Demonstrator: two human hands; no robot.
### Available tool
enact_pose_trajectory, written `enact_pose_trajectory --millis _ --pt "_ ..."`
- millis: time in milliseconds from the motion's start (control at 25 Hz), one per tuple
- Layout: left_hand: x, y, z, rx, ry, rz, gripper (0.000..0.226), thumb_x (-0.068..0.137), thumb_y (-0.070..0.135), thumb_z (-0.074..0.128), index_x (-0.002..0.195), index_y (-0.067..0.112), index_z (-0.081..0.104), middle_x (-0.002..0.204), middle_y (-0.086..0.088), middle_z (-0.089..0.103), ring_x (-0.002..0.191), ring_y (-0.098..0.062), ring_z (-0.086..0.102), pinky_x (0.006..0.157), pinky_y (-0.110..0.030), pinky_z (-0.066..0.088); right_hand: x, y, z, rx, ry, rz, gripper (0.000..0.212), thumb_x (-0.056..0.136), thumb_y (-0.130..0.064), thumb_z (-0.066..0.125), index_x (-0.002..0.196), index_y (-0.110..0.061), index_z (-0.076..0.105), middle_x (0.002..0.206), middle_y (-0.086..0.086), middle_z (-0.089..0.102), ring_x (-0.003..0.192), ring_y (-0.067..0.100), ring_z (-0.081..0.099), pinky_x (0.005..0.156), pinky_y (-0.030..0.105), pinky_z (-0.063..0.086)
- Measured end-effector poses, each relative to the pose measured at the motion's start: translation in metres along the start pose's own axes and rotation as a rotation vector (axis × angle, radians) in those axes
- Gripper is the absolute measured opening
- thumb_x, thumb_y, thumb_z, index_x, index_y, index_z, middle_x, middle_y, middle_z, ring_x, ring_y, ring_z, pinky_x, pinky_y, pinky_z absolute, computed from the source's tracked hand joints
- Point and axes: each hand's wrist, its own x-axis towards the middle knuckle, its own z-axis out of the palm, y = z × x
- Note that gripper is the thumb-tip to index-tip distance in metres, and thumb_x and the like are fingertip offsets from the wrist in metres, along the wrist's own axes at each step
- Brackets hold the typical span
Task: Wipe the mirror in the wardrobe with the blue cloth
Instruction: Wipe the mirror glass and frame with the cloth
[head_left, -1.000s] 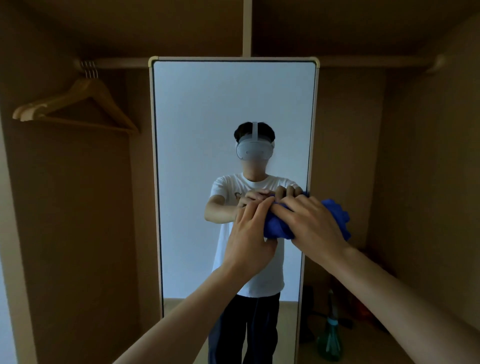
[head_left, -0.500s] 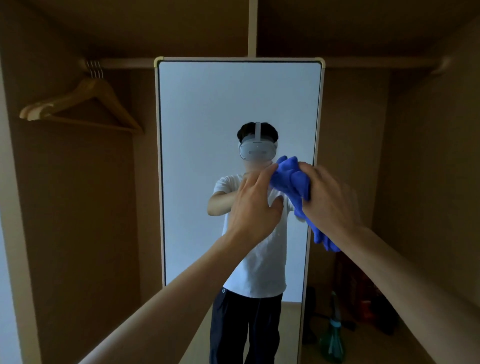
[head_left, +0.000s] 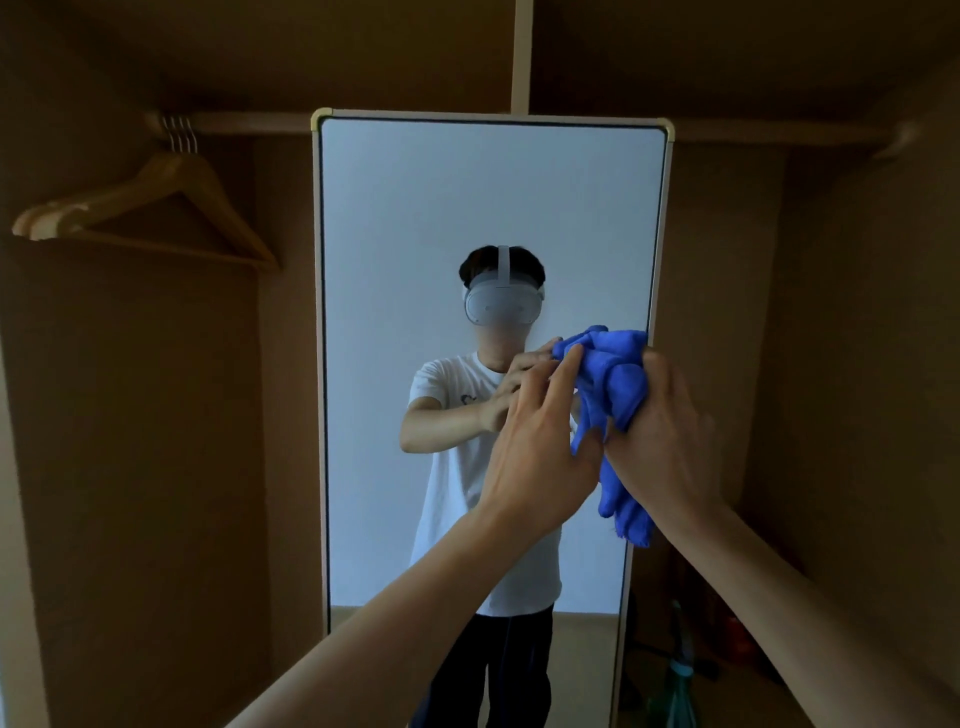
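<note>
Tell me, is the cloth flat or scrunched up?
Scrunched up. The cloth bulges in lumpy folds from the right hand, one end dangling below it.

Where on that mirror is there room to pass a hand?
The mirror is bare between the top frame and the blue cloth, and beside the left frame. Crowded: the right edge, where left hand and right hand meet on the cloth.
</note>
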Motion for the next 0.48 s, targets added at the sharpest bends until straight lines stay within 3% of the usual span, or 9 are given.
enact_pose_trajectory --millis 120,200,320,360,400,480 --pt "-0.001 -0.006 -0.010 -0.024 0.016 -0.001 0.074 0.094 0.014 0.065 0.159 0.019 0.030 0.156 -0.001 0.035 0.141 -0.022 0.043 0.112 -0.043 0.042 -0.001 -0.006 0.017 0.012 -0.061 0.057 0.046 0.087 -0.008 0.074 0.125 0.012 0.058 0.114 0.033 0.064 0.101 0.048 0.063 0.092 0.051 0.045" --pt "-0.004 -0.014 -0.018 -0.018 0.075 0.020 0.069 0.093 0.010 0.066 0.156 0.015 0.037 0.151 -0.003 0.039 0.141 -0.019 0.041 0.115 -0.039 0.039 0.003 -0.014 0.025 0.019 -0.161 0.135 0.047 0.094 -0.013 0.066 0.133 0.008 0.052 0.124 0.030 0.059 0.110 0.042 0.059 0.098 0.044 0.040" --pt "-0.010 -0.029 -0.040 0.017 0.188 0.009 0.063 0.092 0.007 0.065 0.150 0.019 0.045 0.146 0.005 0.041 0.135 -0.001 0.037 0.112 -0.012 0.030 -0.002 -0.035 0.026 0.032 -0.060 0.008 0.039 0.091 -0.021 0.064 0.127 -0.010 0.053 0.110 0.011 0.061 0.092 0.025 0.062 0.077 0.039 0.051" --pt "-0.013 -0.036 -0.048 0.030 0.219 -0.008 0.061 0.092 0.007 0.064 0.149 0.021 0.047 0.144 0.007 0.039 0.135 -0.003 0.037 0.109 -0.008 0.030 -0.003 -0.043 0.025 0.038 -0.054 -0.012 0.037 0.092 -0.024 0.062 0.125 -0.011 0.052 0.106 0.008 0.060 0.088 0.024 0.063 0.073 0.040 0.053" --pt "-0.015 -0.043 -0.057 0.049 0.249 -0.031 0.059 0.092 0.008 0.063 0.147 0.023 0.048 0.145 0.006 0.038 0.137 -0.009 0.037 0.109 -0.013 0.033 -0.004 -0.049 0.025 0.036 -0.066 -0.022 0.036 0.093 -0.026 0.060 0.125 -0.011 0.052 0.104 0.008 0.060 0.085 0.024 0.064 0.070 0.042 0.055" --pt "-0.019 -0.057 -0.075 0.117 0.315 -0.103 0.055 0.093 0.011 0.062 0.145 0.024 0.050 0.149 -0.002 0.035 0.139 -0.018 0.031 0.111 -0.037 0.040 -0.007 -0.062 0.028 0.008 -0.085 -0.026 0.041 0.090 -0.022 0.064 0.127 -0.008 0.051 0.104 0.009 0.060 0.083 0.027 0.064 0.066 0.045 0.056"
